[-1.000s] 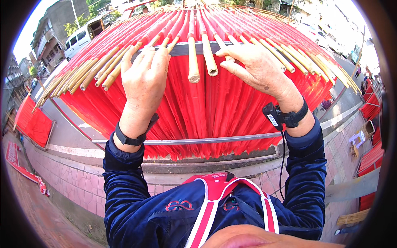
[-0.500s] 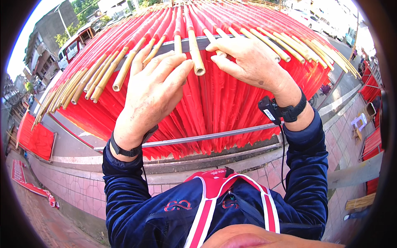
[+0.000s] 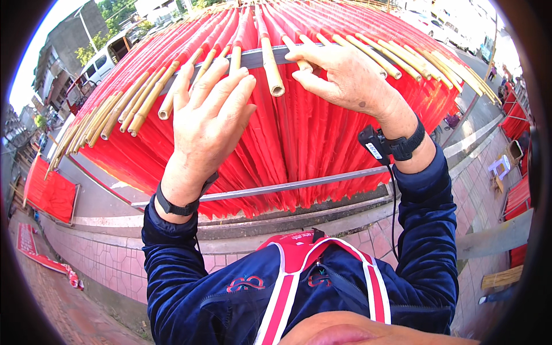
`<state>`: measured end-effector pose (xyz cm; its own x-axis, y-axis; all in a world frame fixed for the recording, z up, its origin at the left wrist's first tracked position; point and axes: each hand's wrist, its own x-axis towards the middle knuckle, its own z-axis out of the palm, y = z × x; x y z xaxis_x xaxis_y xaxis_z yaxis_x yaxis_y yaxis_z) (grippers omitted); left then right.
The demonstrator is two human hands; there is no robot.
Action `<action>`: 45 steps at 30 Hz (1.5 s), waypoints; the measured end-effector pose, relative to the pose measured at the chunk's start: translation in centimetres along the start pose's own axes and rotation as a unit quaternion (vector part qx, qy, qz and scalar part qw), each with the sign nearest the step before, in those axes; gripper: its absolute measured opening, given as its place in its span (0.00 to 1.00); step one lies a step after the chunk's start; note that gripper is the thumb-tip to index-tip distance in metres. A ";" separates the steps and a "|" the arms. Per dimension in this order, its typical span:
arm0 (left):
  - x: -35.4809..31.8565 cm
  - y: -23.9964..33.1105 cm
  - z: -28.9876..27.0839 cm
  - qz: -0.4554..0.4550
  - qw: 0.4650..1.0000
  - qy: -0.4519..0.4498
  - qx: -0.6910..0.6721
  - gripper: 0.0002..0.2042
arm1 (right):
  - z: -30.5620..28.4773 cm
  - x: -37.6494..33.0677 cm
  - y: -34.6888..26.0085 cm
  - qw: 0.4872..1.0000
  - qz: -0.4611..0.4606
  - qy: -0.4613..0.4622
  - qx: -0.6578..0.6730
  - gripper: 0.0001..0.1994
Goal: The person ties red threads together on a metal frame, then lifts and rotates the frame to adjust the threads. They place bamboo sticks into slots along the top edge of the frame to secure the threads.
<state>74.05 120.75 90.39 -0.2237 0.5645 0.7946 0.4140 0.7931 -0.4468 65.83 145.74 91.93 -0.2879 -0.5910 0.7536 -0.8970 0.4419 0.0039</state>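
A fan of bamboo poles (image 3: 271, 64) rests side by side on a metal rail, their hollow ends pointing toward me. Red strands or cloth (image 3: 279, 135) cover the poles and hang in long folds below. My right hand (image 3: 352, 79) pinches the end of one bamboo pole (image 3: 289, 43), right of centre, between thumb and fingers. My left hand (image 3: 202, 121) is open, its fingers stretched out over pole ends left of centre. Whether its fingertips touch those poles I cannot tell. A single pole end sticks out between my two hands.
A metal bar (image 3: 287, 188) runs across the lower front of the rack. Pink paving (image 3: 115, 261) lies beneath, with a curb along it. Smaller red-covered racks stand at left (image 3: 50, 190) and far right. A white van (image 3: 99, 66) is on the road at upper left.
My left hand has lifted its fingers and spread them, shifting slightly left. My right hand keeps its pinch and has moved slightly. On the road, a red vehicle has moved left.
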 end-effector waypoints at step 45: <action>7.0 8.1 5.1 -0.084 0.990 -0.036 0.103 0.13 | -12.5 -12.9 13.1 0.992 -0.082 0.019 -0.098 0.09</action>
<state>71.35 132.29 90.19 -0.3400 0.4288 0.8370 0.1789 0.9032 -0.3901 61.96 167.60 90.51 -0.1277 -0.6409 0.7569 -0.8470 0.4675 0.2530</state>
